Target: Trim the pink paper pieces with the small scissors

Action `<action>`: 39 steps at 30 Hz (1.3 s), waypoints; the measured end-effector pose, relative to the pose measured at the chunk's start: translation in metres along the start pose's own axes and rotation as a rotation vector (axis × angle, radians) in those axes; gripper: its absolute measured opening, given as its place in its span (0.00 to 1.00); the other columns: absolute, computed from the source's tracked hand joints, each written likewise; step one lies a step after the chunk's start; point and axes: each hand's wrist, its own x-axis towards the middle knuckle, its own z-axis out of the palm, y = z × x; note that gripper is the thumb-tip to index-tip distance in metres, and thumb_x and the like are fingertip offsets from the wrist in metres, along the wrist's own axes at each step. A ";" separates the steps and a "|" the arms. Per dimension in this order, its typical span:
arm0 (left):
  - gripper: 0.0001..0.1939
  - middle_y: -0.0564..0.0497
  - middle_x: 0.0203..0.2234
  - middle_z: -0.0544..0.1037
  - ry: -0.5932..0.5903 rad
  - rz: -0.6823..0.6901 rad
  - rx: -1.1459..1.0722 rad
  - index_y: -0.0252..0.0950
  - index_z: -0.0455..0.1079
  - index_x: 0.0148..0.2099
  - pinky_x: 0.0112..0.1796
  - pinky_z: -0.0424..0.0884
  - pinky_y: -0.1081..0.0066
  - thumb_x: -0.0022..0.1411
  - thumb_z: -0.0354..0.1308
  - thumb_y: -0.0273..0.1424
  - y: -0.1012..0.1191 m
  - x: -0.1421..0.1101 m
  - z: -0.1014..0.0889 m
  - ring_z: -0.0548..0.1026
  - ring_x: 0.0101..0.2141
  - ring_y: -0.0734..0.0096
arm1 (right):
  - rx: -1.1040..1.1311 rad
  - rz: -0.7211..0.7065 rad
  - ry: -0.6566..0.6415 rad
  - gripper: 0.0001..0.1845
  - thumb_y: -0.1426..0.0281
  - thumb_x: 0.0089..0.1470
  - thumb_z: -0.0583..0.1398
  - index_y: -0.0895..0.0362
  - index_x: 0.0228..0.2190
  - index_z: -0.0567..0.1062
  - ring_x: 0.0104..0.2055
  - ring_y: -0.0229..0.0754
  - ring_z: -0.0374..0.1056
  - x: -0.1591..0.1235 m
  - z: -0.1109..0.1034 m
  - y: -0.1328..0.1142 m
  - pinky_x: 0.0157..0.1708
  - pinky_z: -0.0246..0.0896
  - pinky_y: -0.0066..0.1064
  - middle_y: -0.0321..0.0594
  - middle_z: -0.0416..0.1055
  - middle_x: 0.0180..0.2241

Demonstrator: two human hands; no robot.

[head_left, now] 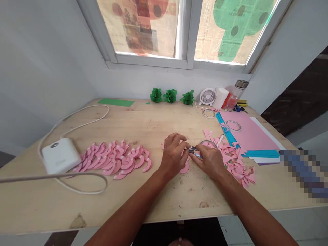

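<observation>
Near the middle of the table my left hand (172,155) is bent over a pink curved paper piece (185,167), its thumb and fingers pinched together. What lies between those fingertips is mostly hidden, though pink paper shows just below them. Facing it, my right hand (212,160) is closed around a small dark and silver metal tool (195,151), whose exact kind I cannot make out. The tool's tip reaches the left fingertips. To the left lies a heap of pink curved paper strips (118,160); pink paper scraps (233,160) are scattered beside my right hand.
At left, a white box (60,155) trails a looping cable (87,106). Three green paper balls (170,96), a small fan (207,96) and a glass bottle (233,97) stand along the wall. Pink sheets (252,131) and a ring (233,125) lie right.
</observation>
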 end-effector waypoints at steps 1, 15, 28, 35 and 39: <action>0.06 0.46 0.37 0.71 0.000 -0.001 -0.004 0.36 0.68 0.31 0.42 0.61 0.61 0.54 0.52 0.22 0.000 0.000 0.000 0.64 0.44 0.61 | 0.002 0.003 0.001 0.16 0.58 0.54 0.52 0.56 0.27 0.70 0.22 0.36 0.65 0.000 0.000 0.000 0.22 0.42 0.27 0.36 0.71 0.22; 0.06 0.50 0.32 0.71 0.100 -0.229 -0.240 0.37 0.66 0.31 0.41 0.65 0.66 0.53 0.51 0.21 -0.003 0.001 -0.003 0.67 0.39 0.67 | -0.074 0.283 -0.087 0.17 0.55 0.53 0.52 0.53 0.32 0.73 0.27 0.40 0.67 0.004 -0.010 0.017 0.23 0.42 0.27 0.38 0.74 0.27; 0.04 0.51 0.30 0.73 0.020 -0.482 -0.484 0.36 0.67 0.32 0.36 0.66 0.69 0.52 0.52 0.26 -0.003 -0.005 0.004 0.71 0.34 0.70 | -0.140 0.347 -0.098 0.17 0.57 0.52 0.55 0.54 0.32 0.76 0.30 0.42 0.66 0.003 -0.002 0.031 0.23 0.46 0.29 0.43 0.71 0.28; 0.04 0.53 0.24 0.71 -0.032 -0.688 -0.779 0.34 0.69 0.30 0.23 0.62 0.77 0.50 0.56 0.30 0.000 -0.003 0.005 0.67 0.24 0.76 | -0.156 0.353 -0.124 0.17 0.56 0.51 0.55 0.53 0.34 0.77 0.33 0.44 0.66 0.003 -0.001 0.030 0.24 0.47 0.30 0.43 0.71 0.29; 0.04 0.55 0.20 0.69 -0.010 -0.763 -0.931 0.33 0.68 0.26 0.22 0.61 0.78 0.46 0.58 0.30 0.001 0.001 0.005 0.65 0.21 0.79 | -0.173 0.344 -0.138 0.17 0.57 0.51 0.55 0.54 0.34 0.76 0.34 0.45 0.65 0.003 -0.001 0.029 0.26 0.48 0.30 0.44 0.71 0.30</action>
